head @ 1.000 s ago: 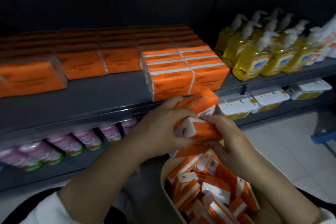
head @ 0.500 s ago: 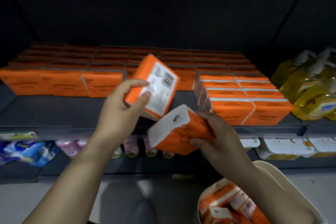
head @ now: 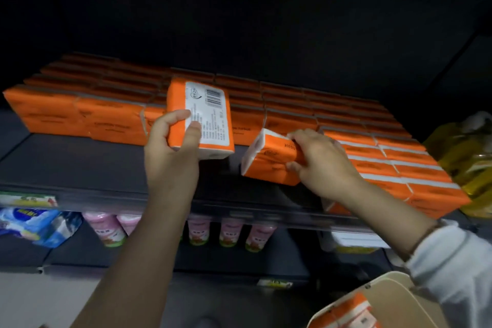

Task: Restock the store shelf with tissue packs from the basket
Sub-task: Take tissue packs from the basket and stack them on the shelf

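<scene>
The left hand has its fingers and thumb curled round a labelled pack of tissues (orange, with a white sticker and a bar code facing the camera). It holds this pack standing tall above the bare grey front of the shelf, just in front of the back rows of orange packs. The right hand grips a tilted pack by its right end, with the white end pointing left. Its bottom edge is down at the shelf, but it is hard to tell if it touches. The two held packs are near each other and do not touch. Right of the tilted pack, a side stack of packs comes out to the shelf's front edge. Left of that stack, the front strip of the shelf is bare. The basket sits low on the right, under a white sleeve, with more packs inside. Pink bottles stand on the shelf below.
</scene>
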`<state>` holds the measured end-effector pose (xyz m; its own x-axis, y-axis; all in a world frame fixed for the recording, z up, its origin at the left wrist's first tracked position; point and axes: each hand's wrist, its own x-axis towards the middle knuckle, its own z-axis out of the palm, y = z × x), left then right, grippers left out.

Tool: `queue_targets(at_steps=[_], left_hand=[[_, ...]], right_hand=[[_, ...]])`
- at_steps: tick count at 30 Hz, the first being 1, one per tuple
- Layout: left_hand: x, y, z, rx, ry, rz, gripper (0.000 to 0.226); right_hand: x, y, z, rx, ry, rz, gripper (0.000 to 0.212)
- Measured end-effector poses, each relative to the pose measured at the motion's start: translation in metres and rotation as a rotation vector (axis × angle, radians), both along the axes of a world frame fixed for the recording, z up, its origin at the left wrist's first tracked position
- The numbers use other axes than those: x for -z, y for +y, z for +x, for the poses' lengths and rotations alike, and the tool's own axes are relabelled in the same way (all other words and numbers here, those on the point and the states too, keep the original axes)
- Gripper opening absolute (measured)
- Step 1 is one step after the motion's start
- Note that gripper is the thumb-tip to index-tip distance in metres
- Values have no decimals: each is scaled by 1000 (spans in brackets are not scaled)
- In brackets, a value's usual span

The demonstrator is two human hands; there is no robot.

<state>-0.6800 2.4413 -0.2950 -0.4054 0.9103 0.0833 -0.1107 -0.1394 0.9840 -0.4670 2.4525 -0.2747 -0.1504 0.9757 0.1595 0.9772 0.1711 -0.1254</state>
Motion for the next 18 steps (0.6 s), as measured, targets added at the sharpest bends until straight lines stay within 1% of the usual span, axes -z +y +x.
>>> queue_targets(at_steps=[3,6,8,13,18], left_hand=[[-1,6,7,-2,-47,-5,15],[1,9,10,10,-28,16,15],[2,10,11,19,-15,24,16],[4,11,13,57,-8,22,14],[6,8,17,138,42,-6,17]], right_hand=[[-4,19,2,69,-148,-12,49],[-8,39,7,160,-246,-23,46],[-8,49,10,199,-270,-23,46],[-4,62,13,210,-265,-20,50],[4,64,11,217,-313,50,50]])
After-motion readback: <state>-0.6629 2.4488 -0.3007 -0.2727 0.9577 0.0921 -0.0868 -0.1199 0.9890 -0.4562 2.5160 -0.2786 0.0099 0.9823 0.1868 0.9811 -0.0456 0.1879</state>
